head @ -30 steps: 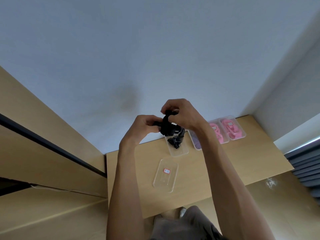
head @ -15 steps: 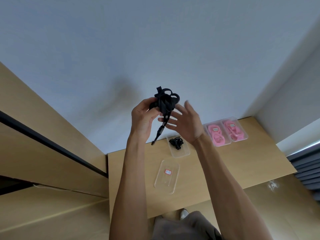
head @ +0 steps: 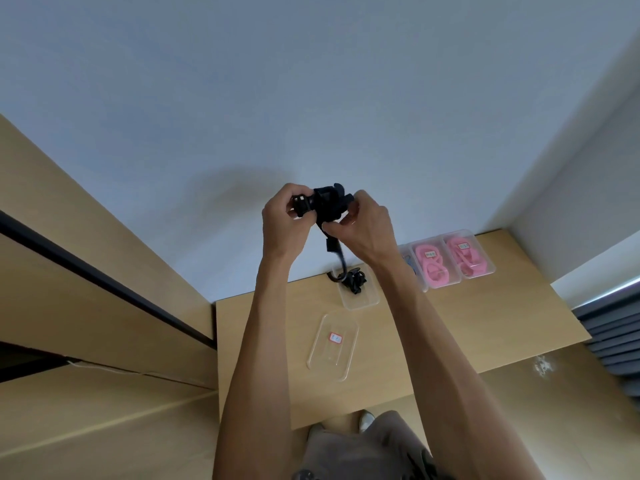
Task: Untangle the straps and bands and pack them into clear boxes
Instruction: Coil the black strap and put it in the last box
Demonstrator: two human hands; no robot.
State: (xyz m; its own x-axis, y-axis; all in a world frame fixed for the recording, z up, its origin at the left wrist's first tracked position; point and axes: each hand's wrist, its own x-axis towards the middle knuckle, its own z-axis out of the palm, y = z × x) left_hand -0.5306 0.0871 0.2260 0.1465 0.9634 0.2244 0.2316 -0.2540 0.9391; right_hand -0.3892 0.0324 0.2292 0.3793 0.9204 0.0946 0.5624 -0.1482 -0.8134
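The wooden worktop (head: 450,327) held two shut boxes of pink bands (head: 450,259), an open clear box (head: 360,296) with a black strap inside, and a clear lid (head: 333,346) lying near it. High above them, the left hand (head: 285,220) and right hand (head: 363,225) each pinched one black tangled strap (head: 327,202), both grips closed on it, and its loose end hung down toward the open box.

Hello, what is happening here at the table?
A person holds a tangle of black straps up in the air with both hands, the left hand and the right hand each gripping part of it, and one end hangs down. On the table an open clear box holds another black strap, a lid lies nearer, and two boxes hold pink bands.
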